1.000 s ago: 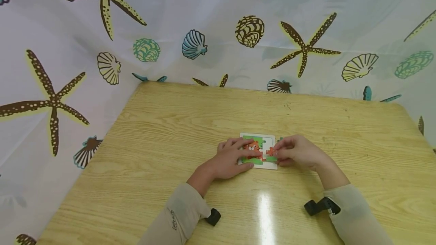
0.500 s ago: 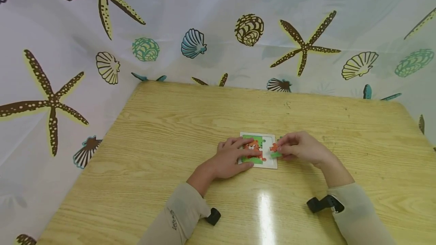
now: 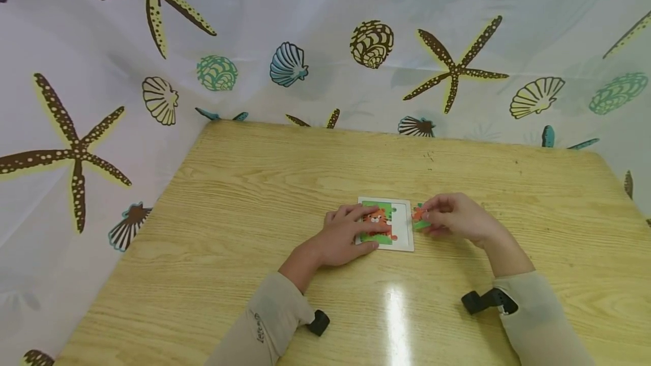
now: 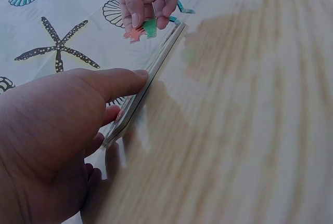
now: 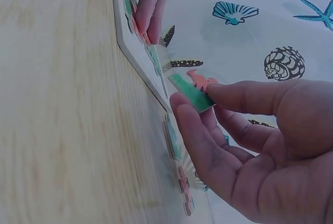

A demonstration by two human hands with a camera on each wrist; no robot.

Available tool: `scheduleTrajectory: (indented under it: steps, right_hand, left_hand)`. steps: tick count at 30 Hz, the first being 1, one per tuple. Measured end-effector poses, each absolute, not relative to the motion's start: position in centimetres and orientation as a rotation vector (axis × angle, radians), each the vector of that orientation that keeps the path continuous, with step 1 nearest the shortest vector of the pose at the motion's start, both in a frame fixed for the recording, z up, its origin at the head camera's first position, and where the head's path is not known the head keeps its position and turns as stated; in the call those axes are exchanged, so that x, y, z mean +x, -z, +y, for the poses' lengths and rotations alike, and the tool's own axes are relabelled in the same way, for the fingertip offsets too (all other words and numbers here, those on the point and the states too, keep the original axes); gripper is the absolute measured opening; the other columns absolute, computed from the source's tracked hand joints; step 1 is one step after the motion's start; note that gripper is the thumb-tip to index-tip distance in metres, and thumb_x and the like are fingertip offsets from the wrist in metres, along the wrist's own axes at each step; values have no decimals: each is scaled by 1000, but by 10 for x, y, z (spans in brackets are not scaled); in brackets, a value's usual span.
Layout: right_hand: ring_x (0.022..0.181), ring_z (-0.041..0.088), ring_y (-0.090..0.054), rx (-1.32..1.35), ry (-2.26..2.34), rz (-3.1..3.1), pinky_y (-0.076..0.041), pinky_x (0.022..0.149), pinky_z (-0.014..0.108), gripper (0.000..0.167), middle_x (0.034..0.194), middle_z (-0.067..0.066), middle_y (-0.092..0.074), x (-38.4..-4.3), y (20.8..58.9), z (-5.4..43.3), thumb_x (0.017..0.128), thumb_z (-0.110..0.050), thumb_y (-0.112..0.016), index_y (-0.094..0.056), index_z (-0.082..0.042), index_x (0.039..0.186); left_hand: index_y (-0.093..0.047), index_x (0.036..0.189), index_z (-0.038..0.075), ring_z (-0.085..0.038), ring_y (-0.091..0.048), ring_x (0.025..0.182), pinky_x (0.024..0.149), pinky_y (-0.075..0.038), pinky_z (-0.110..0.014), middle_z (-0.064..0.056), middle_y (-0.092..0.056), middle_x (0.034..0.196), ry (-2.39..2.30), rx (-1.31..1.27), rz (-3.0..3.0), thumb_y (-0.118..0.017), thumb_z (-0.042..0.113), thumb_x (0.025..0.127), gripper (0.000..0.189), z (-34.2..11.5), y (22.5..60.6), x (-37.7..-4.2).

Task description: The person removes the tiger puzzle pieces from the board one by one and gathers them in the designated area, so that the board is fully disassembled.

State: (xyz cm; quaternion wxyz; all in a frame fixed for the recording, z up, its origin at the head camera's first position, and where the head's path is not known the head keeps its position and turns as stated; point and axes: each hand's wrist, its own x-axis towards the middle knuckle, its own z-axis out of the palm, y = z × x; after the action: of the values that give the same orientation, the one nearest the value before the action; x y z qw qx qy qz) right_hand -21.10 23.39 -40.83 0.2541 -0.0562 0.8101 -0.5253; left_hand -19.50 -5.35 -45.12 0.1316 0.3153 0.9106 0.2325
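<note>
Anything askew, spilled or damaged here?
Nothing stands out as odd: no visible damage or spill. The puzzle board is bare at right, but loose pieces lie on the table beside it and the right hand pinches an orange-green piece.

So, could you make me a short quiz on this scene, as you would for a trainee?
1. Which hand pinches the puzzle piece?
2. True or false: the puzzle board is completely filled.
3. Where does the left hand rest?
a) on the patterned cloth
b) on the puzzle board
c) on the right sleeve

Key:
1. The right hand.
2. False; its right side is bare.
3. b
</note>
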Motion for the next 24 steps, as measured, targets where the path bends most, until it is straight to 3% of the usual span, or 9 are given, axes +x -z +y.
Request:
scheduleTrajectory:
  steps: [13,24]
  right_hand:
    - [89,19,-71,-184,1415,2278,-59,78,33,33,106,16,-65,-214,410,242,98,-10,-63,-59,7,126]
    - [88,16,-71,-96,1464,2246,-59,81,33,36,110,17,-68,-215,407,249,100,-10,-60,-56,7,132]
  left_hand:
    - [-52,144,44,-28,-23,146,109,-23,-53,7,-24,165,-665,913,2658,-51,47,102,41,-53,453,-195]
    - [-50,144,46,-30,-23,145,107,-23,-53,6,-24,166,-687,947,2642,-51,46,103,41,-55,453,-196]
